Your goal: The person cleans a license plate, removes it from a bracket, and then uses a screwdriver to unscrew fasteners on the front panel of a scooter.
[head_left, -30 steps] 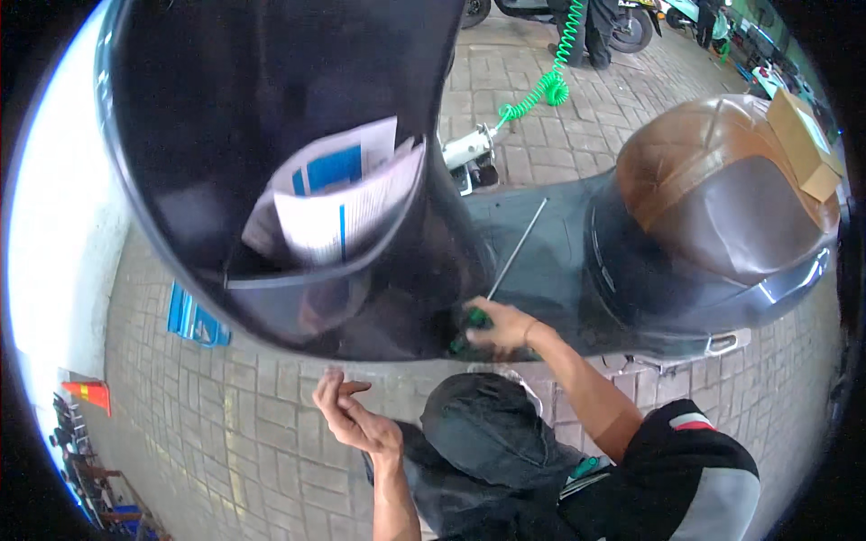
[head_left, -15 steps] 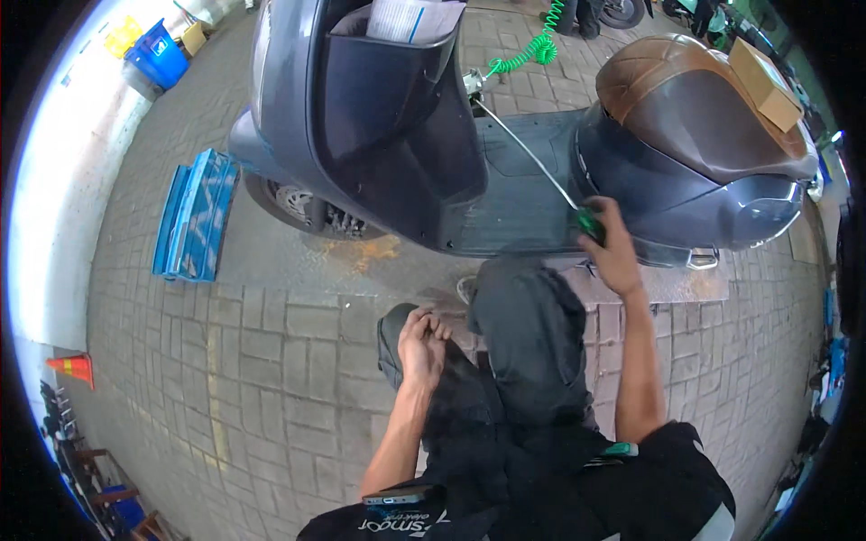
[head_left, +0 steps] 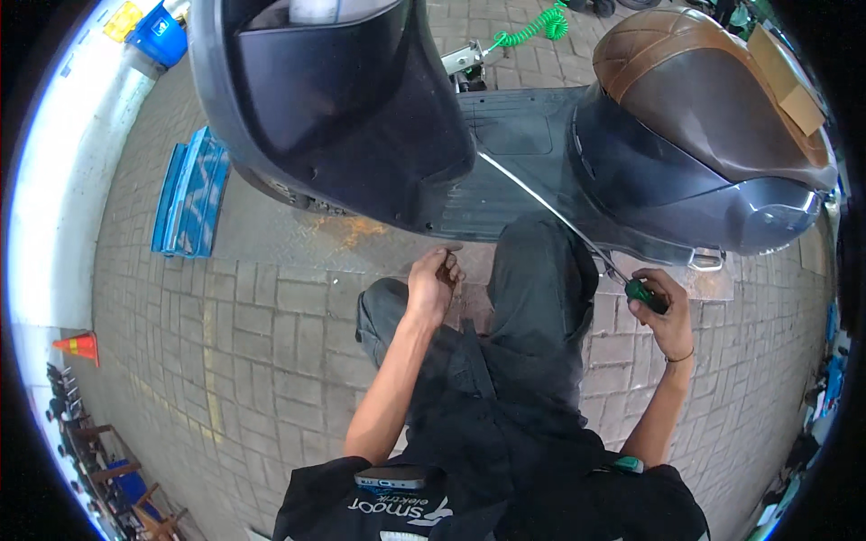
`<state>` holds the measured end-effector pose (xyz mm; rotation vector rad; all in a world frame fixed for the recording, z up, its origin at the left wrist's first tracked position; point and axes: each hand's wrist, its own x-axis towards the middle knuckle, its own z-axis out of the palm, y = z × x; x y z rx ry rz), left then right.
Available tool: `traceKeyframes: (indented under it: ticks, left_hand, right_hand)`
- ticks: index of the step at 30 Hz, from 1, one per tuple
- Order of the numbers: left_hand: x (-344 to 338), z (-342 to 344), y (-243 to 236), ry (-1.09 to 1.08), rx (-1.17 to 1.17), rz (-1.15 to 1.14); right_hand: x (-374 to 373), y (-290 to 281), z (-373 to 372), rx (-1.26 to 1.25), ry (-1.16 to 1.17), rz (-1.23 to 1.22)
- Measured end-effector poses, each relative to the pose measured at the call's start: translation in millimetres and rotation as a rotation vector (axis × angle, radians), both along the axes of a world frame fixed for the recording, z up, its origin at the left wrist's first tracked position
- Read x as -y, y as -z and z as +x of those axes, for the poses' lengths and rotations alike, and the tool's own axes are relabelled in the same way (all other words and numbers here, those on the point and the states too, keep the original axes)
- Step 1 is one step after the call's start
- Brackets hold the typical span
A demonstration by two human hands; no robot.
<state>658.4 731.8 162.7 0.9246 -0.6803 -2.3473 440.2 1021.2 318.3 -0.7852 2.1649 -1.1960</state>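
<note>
My right hand (head_left: 667,316) is closed round the green handle of a long screwdriver (head_left: 561,215). Its thin metal shaft slants up and left across the floorboard (head_left: 505,203) of a dark scooter, and the tip end shows beside the lower edge of the front leg shield (head_left: 361,117). Whether the tip touches the panel, I cannot tell. My left hand (head_left: 434,287) hovers over my bent knees, just short of the scooter's near side. Its fingers are curled together, and whatever they hold, if anything, is hidden.
A brown scooter seat (head_left: 695,95) carries a cardboard box (head_left: 787,81). Beyond the floorboard, a green coiled hose (head_left: 541,29) meets a metal tool (head_left: 464,59). A blue metal toolbox (head_left: 191,194) stands left of the front wheel. Farther left are an orange cone (head_left: 79,347) and a blue bin (head_left: 159,38).
My right hand has drawn the screwdriver back toward me and to the right, off the floorboard's edge. My left hand has risen toward the scooter. The view has shifted, bringing the leg shield closer.
</note>
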Motion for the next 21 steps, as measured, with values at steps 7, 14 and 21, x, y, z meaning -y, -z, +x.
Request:
traceKeyframes:
  ticks: [7, 14, 21]
  left_hand:
    - [19.5, -11.4, 30.1, -0.268, 0.027, 0.067]
    - [26.6, -12.9, 29.5, -0.388, 0.106, 0.013]
    - [34.0, -21.6, 23.2, -0.449, 0.015, -0.025]
  right_hand:
    - [30.6, 29.2, -60.9, 0.135, -0.111, 0.065]
    - [96.2, 77.4, -87.5, 0.004, -0.513, -0.023]
    - [110.4, 85.6, -92.2, 0.149, -0.555, -0.035]
